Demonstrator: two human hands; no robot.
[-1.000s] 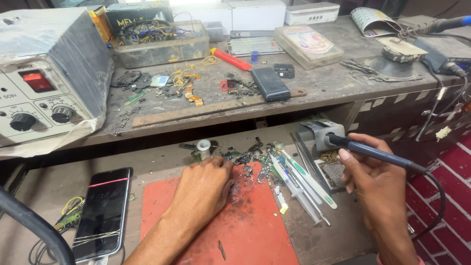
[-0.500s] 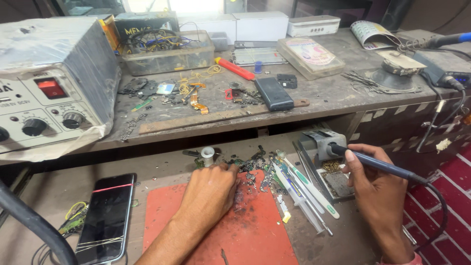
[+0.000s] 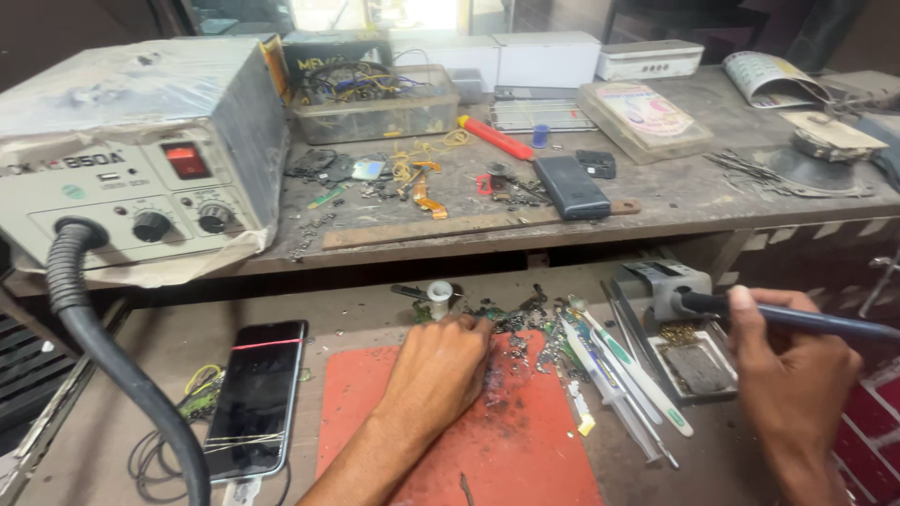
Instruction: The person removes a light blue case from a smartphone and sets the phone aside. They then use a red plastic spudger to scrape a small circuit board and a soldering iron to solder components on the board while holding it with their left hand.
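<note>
On the red mat [image 3: 525, 450], at its far edge, the left hand [image 3: 441, 370] lies palm down, fingers curled and pressing into a heap of tiny dark parts [image 3: 511, 328]. Whether it pinches one piece cannot be told — the fingertips hide it.

Right of the mat, the right hand [image 3: 787, 361] is closed around a soldering iron [image 3: 797, 319], held like a pen, its front end resting at a small metal stand [image 3: 670, 281]. The iron looks light and stiff; the tip end would be hot, so the dark handle is the place to hold it, and its cord may drag. The parts look small, light and fragile, easy to scatter, best taken by the edges.

Between the mat and the stand lie several long thin tools [image 3: 623, 384], white and green, in a loose fan — they crowd the path between the two hands. Left of the mat a dark phone [image 3: 255, 398] lies flat, its glass lined with cracks. Beyond the mat, on a raised shelf, sits a grey hot-air station [image 3: 141, 159] whose black hose [image 3: 112, 365] curves down past the phone. A clear box of wires [image 3: 375, 108] and another phone [image 3: 572, 187] rest farther back.
</note>
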